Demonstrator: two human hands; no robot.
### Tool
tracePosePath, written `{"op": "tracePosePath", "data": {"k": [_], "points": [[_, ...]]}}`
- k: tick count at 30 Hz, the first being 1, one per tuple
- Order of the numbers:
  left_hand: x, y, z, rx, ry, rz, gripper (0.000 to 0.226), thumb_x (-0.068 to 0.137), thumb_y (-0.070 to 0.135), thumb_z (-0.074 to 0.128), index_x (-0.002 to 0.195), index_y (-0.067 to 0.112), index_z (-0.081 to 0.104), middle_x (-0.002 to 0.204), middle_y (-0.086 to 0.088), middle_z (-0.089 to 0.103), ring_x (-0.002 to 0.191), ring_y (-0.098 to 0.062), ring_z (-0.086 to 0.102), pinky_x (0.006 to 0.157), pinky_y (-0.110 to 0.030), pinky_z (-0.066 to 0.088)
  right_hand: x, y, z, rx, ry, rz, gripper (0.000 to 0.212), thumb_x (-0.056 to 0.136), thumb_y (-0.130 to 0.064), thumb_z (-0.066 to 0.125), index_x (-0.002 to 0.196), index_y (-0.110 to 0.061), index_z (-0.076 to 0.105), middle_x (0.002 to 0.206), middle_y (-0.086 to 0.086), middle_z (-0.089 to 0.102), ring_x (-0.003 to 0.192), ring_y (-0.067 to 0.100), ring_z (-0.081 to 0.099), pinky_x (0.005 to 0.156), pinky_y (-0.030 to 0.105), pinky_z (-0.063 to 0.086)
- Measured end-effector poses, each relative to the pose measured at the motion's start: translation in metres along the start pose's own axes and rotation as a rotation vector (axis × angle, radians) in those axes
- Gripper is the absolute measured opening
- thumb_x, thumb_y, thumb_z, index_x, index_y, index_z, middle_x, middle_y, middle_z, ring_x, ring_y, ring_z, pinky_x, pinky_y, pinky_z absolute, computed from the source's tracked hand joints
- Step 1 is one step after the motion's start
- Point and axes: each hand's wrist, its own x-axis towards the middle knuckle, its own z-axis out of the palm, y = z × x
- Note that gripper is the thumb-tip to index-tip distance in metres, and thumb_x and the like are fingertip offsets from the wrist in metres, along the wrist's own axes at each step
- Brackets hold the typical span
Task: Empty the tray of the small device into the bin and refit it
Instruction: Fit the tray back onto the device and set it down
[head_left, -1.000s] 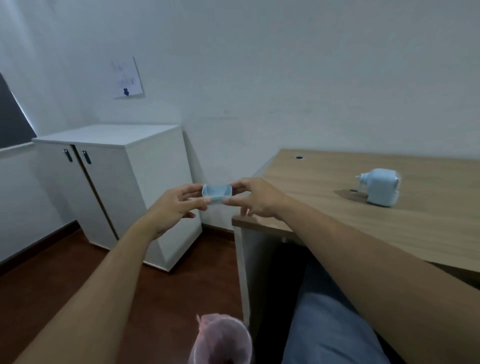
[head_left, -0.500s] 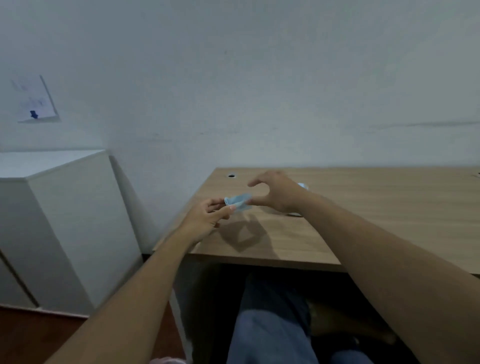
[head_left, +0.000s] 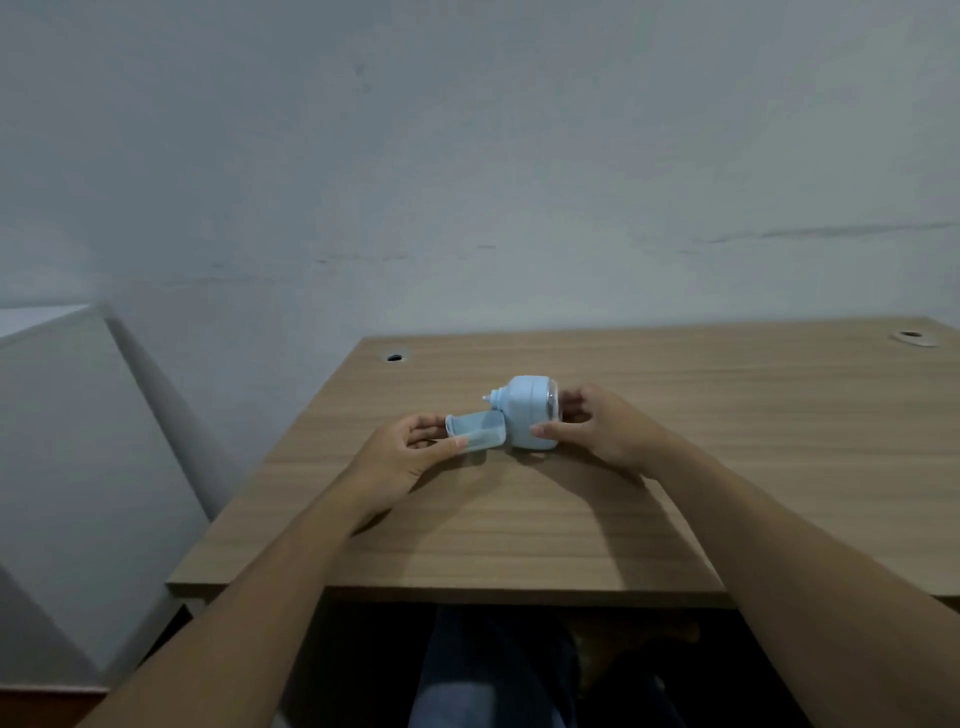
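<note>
This looks like a plain office room. A wood-grain laminate desk (head_left: 519, 519) stands against a bare, pale painted wall (head_left: 467, 156), and its top has two round cable holes near the back edge, one at the left (head_left: 394, 357) and one at the far right (head_left: 910, 335), as office desks commonly have. To the left of the desk stands a white cabinet (head_left: 78, 467), close to the same wall. The person sits at the desk with their legs under it.

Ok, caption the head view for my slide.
Left hand slides the tray into the small device, steadied by the right hand.
</note>
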Motion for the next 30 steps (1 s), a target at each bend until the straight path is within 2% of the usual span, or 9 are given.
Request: {"op": "tracePosePath", "data": {"k": [5, 12, 15, 18, 22, 24, 26, 28, 30], "points": [[0.033, -0.009, 0.003, -0.019, 0.002, 0.007, 0.039, 0.086, 0.029, 0.094, 0.122, 0.023, 0.079, 0.126, -0.002, 0.085, 0.12, -0.019, 0.081, 0.112, -0.037, 0.06, 0.026, 0.025, -0.006, 0.118, 0.088, 0.0, 0.053, 0.087, -0.031, 0.094, 0.133, -0.016, 0.072, 0.124, -0.006, 0.084, 0.115, 0.01, 0.081, 0.105, 0.032, 0.063], [0.081, -0.012, 0.023, 0.105, -0.043, 0.062, 0.037, 0.087, 0.028, 0.095, 0.121, 0.034, 0.079, 0.117, 0.01, 0.087, 0.11, -0.006, 0.082, 0.106, -0.03, 0.06, 0.066, 0.039, -0.021, 0.079, 0.158, -0.003, 0.055, 0.091, -0.033, 0.09, 0.139, -0.018, 0.068, 0.127, -0.009, 0.081, 0.115, 0.003, 0.078, 0.105, 0.026, 0.061], [0.1, -0.01, 0.032, 0.143, -0.081, 0.09, 0.043, 0.087, 0.026, 0.094, 0.127, 0.029, 0.079, 0.118, 0.013, 0.087, 0.109, -0.005, 0.082, 0.104, -0.025, 0.06, 0.082, 0.044, -0.025, 0.063, 0.142, -0.027, 0.052, 0.093, -0.033, 0.089, 0.138, -0.02, 0.069, 0.128, -0.012, 0.08, 0.113, -0.004, 0.077, 0.097, 0.013, 0.06], [0.1, -0.003, 0.032, 0.147, -0.108, 0.093, 0.047, 0.089, 0.022, 0.094, 0.133, 0.023, 0.078, 0.122, 0.009, 0.086, 0.114, -0.009, 0.081, 0.106, -0.024, 0.061, 0.08, 0.04, -0.022, 0.035, 0.135, -0.066, 0.052, 0.093, -0.034, 0.088, 0.139, -0.019, 0.069, 0.129, -0.011, 0.081, 0.116, -0.002, 0.077, 0.103, 0.017, 0.059], [0.102, 0.001, 0.022, 0.091, -0.154, 0.071, 0.047, 0.092, 0.019, 0.09, 0.137, 0.021, 0.075, 0.131, 0.001, 0.084, 0.119, -0.012, 0.079, 0.115, -0.034, 0.057, 0.073, 0.031, -0.025, 0.043, 0.104, -0.101, 0.047, 0.097, -0.025, 0.085, 0.14, -0.015, 0.07, 0.131, -0.007, 0.081, 0.12, 0.001, 0.077, 0.105, 0.019, 0.059], [0.166, -0.024, 0.028, 0.054, -0.201, 0.028, 0.046, 0.096, 0.014, 0.085, 0.14, 0.017, 0.072, 0.134, -0.002, 0.082, 0.12, -0.016, 0.078, 0.11, -0.035, 0.059, 0.126, 0.065, -0.036, 0.07, 0.067, -0.057, 0.045, 0.098, -0.022, 0.083, 0.141, -0.015, 0.07, 0.132, -0.008, 0.081, 0.121, 0.001, 0.076, 0.103, 0.015, 0.058], [0.165, -0.018, 0.025, 0.041, -0.219, 0.034, 0.046, 0.1, 0.013, 0.079, 0.144, 0.013, 0.067, 0.137, -0.004, 0.081, 0.115, -0.018, 0.079, 0.096, -0.033, 0.062, 0.121, 0.061, -0.04, 0.104, 0.059, -0.075, 0.041, 0.101, -0.02, 0.08, 0.141, -0.016, 0.071, 0.133, -0.009, 0.081, 0.122, -0.001, 0.076, 0.1, 0.011, 0.057], [0.165, -0.02, 0.021, 0.003, -0.218, 0.043, 0.049, 0.098, 0.016, 0.078, 0.144, 0.011, 0.064, 0.138, -0.006, 0.081, 0.108, -0.015, 0.079, 0.085, -0.026, 0.064, 0.117, 0.062, -0.045, 0.148, 0.058, -0.076, 0.039, 0.104, -0.021, 0.076, 0.142, -0.016, 0.071, 0.134, -0.009, 0.081, 0.125, 0.0, 0.075, 0.107, 0.015, 0.056], [0.166, -0.017, 0.018, -0.06, -0.223, 0.033, 0.055, 0.092, 0.023, 0.08, 0.144, 0.012, 0.063, 0.138, -0.007, 0.08, 0.106, -0.017, 0.079, 0.082, -0.023, 0.064, 0.111, 0.058, -0.05, 0.218, 0.039, -0.07, 0.039, 0.105, -0.022, 0.074, 0.144, -0.016, 0.07, 0.134, -0.009, 0.081, 0.127, 0.004, 0.075, 0.112, 0.019, 0.055]]}}
